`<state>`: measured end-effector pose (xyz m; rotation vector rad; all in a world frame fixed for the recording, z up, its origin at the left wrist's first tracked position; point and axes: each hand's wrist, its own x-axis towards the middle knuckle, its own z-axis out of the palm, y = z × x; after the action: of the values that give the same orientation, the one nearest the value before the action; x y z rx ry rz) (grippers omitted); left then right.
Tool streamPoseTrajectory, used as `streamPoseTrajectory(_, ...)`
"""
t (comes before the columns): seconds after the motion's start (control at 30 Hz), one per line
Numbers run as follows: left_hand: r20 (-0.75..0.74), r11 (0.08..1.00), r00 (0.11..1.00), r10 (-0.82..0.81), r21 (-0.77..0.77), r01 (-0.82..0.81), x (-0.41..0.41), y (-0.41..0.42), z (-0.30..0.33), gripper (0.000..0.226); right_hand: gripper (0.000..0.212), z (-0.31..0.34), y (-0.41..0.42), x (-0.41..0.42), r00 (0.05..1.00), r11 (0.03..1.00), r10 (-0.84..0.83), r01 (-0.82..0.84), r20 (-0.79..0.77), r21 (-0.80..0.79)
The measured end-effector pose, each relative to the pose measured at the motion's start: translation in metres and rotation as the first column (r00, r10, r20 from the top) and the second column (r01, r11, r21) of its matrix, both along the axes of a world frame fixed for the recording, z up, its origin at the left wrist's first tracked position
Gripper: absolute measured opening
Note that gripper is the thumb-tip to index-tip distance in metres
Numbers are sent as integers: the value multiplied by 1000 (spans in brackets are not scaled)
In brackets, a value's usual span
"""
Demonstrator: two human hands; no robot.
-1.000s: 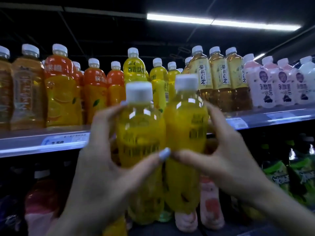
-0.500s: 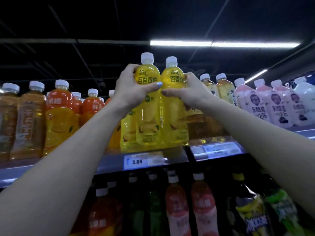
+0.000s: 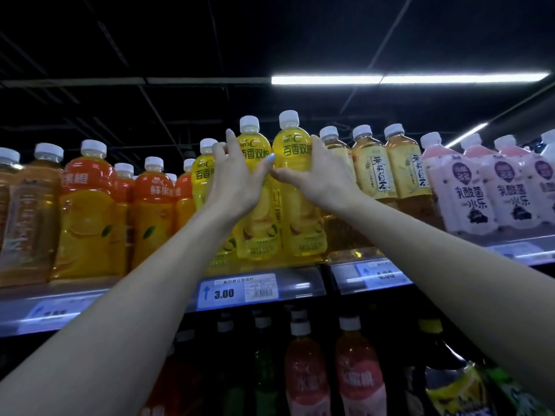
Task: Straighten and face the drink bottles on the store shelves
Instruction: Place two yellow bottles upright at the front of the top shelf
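Note:
Two yellow juice bottles with white caps stand upright side by side at the front of the upper shelf (image 3: 258, 291). My left hand (image 3: 238, 183) wraps the left yellow bottle (image 3: 258, 226) at its shoulder, with the index finger lifted. My right hand (image 3: 319, 175) grips the right yellow bottle (image 3: 295, 205) at the same height. Both labels face me. A third yellow bottle (image 3: 202, 178) stands just left, partly hidden by my left hand.
Orange juice bottles (image 3: 87, 211) and amber tea bottles (image 3: 25, 217) fill the shelf to the left. Pale tea bottles (image 3: 374, 172) and pink milk-drink bottles (image 3: 468, 190) stand to the right. A 3.00 price tag (image 3: 237, 291) hangs below. Red and dark bottles (image 3: 357, 373) crowd the lower shelf.
Both hands carried the two yellow bottles from near my chest up and away onto the upper shelf. They now stand on it, and my grips have slid slightly lower.

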<state>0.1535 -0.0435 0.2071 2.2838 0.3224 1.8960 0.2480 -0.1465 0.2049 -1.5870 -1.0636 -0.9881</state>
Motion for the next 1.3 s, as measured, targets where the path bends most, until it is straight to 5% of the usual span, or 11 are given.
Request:
streamPoseTrajectory(0.13,53,992,996,78,93,-83,11,2,-15,74,87,-7,7,0,999,997,1,-4,40,81)
streamPoseTrajectory(0.63,114,982,978,173,56,-180,28,3,-18,62,89,-18,19,3,979,991,-123,113,162,70)
streamPoseTrajectory(0.77,124,987,984,129,84,-140,29,0,-17,62,70,-16,16,0,948,988,-142,118,285,100)
streamPoseTrajectory(0.97,125,986,987,105,119,-120,33,-1,-19,62,53,-24,14,0,968,996,-15,-9,251,92)
streamPoseTrajectory(1.3,139,991,989,56,109,-72,29,-6,-15,60,48,-36,14,5,967,999,37,-31,253,-29)
